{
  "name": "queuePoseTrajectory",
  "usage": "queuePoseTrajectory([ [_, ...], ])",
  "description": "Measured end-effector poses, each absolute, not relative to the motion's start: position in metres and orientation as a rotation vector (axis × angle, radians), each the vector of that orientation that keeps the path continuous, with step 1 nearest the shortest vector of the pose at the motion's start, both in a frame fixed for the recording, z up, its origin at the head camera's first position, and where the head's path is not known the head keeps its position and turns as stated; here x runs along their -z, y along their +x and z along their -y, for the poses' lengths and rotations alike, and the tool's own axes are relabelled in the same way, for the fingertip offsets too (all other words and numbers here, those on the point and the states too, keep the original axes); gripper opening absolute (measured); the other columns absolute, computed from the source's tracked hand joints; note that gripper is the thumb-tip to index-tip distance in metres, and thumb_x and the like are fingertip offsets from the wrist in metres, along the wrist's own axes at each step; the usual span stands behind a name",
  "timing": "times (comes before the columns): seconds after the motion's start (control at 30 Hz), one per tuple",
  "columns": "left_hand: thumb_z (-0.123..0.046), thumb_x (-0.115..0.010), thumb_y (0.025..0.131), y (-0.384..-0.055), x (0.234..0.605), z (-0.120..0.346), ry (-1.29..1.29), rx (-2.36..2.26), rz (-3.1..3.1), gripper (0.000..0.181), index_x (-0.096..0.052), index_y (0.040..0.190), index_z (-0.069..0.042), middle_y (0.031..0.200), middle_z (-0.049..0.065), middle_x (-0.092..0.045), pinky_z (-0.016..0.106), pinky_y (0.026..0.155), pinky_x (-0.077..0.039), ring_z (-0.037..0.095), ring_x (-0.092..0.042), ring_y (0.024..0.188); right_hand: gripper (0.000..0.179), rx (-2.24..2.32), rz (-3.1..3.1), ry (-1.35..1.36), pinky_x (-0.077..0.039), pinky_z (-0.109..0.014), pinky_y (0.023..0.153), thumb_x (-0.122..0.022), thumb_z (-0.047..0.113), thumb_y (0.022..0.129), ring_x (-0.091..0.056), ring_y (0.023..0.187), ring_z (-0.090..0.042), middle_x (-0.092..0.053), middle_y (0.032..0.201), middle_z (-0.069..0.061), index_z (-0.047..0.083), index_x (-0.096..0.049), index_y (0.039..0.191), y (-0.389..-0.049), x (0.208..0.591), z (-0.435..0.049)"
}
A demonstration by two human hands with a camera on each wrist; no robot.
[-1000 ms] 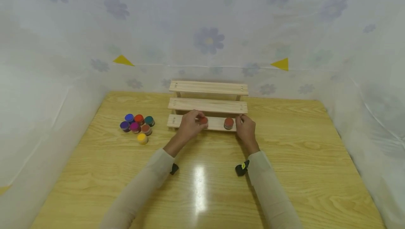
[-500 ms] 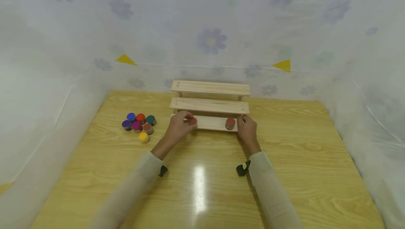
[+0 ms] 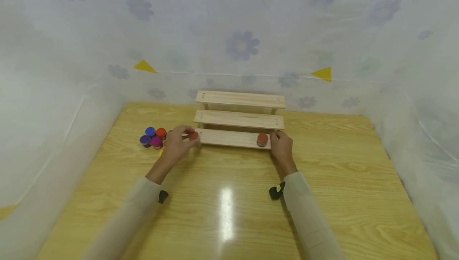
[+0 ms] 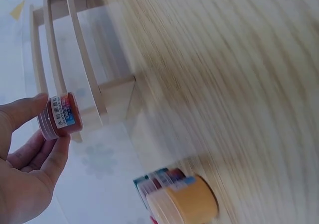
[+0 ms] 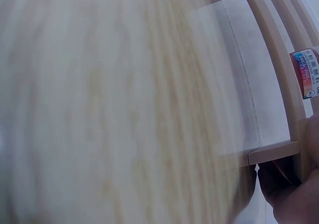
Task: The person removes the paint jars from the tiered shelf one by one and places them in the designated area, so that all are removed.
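My left hand (image 3: pixel 175 145) pinches a small paint jar (image 3: pixel 193 136) with a reddish-brown lid between thumb and fingers, just off the left end of a three-step wooden rack (image 3: pixel 229 137). In the left wrist view that paint jar (image 4: pixel 62 115) is tipped on its side relative to the camera, its printed label showing. My right hand (image 3: pixel 281 148) grips the right end of the rack's lowest step; in the right wrist view its fingers curl around the step's end. Close beside it, a second reddish-brown paint jar (image 3: pixel 262 140) stands upright on that step.
To the left, partly behind my left hand, several paint jars stand in a cluster on the table (image 3: pixel 229 196): blue (image 3: pixel 150 131), purple (image 3: pixel 145 140), red (image 3: pixel 161 133) and magenta (image 3: pixel 156 142) among them. A yellow paint jar (image 4: pixel 192 201) stands nearest. Flowered sheeting (image 3: pixel 242 44) encloses the table.
My left hand has carried the paint jar leftward along the lowest step, from near its middle to past its left end. My right hand keeps its hold on the rack.
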State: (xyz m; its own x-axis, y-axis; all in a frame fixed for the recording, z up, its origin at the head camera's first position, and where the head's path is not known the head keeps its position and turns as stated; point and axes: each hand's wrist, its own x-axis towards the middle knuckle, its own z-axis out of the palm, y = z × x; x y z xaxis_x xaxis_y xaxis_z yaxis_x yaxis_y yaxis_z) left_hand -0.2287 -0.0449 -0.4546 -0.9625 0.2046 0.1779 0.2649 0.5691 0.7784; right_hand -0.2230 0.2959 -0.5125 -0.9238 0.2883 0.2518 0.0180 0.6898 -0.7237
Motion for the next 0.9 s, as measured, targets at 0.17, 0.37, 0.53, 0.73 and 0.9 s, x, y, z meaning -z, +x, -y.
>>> queuePoseTrajectory([
  [0.17,-0.014,-0.076,0.081,-0.225,0.453,0.065,-0.338,1.285,2.728,0.036,-0.060,0.109,0.001,0.106,0.017,-0.062,0.045,0.085,-0.057,0.032,-0.062,0.098,0.043,-1.116,2.558,-0.240,-0.027,-0.027,0.048,-0.041,0.019,0.101,-0.023,0.046,-0.012,-0.031,0.055,-0.003,0.011,-0.036,0.059,-0.222,0.512,-0.296],
  [0.37,-0.019,-0.075,0.082,-0.222,0.454,0.089,-0.262,1.148,2.737,0.039,-0.060,0.113,0.000,0.105,0.018,-0.064,0.044,0.075,-0.057,0.033,-0.064,0.089,0.043,-1.111,2.559,-0.239,-0.027,-0.025,0.047,-0.040,0.019,0.100,-0.023,0.045,-0.010,-0.033,0.055,-0.003,0.011,-0.038,0.058,-0.224,0.513,-0.297],
  [0.53,-0.016,-0.075,0.082,-0.220,0.456,0.106,-0.240,1.179,2.721,0.041,-0.058,0.113,0.004,0.109,0.021,-0.063,0.045,0.078,-0.058,0.035,-0.064,0.097,0.042,-1.121,2.553,-0.245,-0.028,-0.026,0.047,-0.041,0.017,0.099,-0.024,0.046,-0.012,-0.039,0.057,-0.006,0.010,-0.039,0.058,-0.223,0.512,-0.296],
  [0.73,-0.012,-0.075,0.082,-0.215,0.460,0.122,-0.141,1.193,2.721,0.041,-0.058,0.113,0.007,0.111,0.024,-0.060,0.048,0.083,-0.058,0.040,-0.061,0.101,0.042,-1.128,2.560,-0.262,-0.029,-0.027,0.049,-0.040,0.019,0.100,-0.025,0.048,-0.015,-0.036,0.056,-0.006,0.011,-0.038,0.059,-0.223,0.513,-0.294],
  [0.9,-0.016,-0.075,0.082,-0.209,0.463,0.134,-0.064,1.190,2.701,0.038,-0.060,0.109,0.005,0.110,0.023,-0.061,0.050,0.084,-0.056,0.040,-0.063,0.099,0.041,-1.117,2.550,-0.274,-0.028,-0.027,0.050,-0.041,0.019,0.099,-0.025,0.050,-0.014,-0.041,0.059,-0.008,0.012,-0.037,0.060,-0.223,0.514,-0.294],
])
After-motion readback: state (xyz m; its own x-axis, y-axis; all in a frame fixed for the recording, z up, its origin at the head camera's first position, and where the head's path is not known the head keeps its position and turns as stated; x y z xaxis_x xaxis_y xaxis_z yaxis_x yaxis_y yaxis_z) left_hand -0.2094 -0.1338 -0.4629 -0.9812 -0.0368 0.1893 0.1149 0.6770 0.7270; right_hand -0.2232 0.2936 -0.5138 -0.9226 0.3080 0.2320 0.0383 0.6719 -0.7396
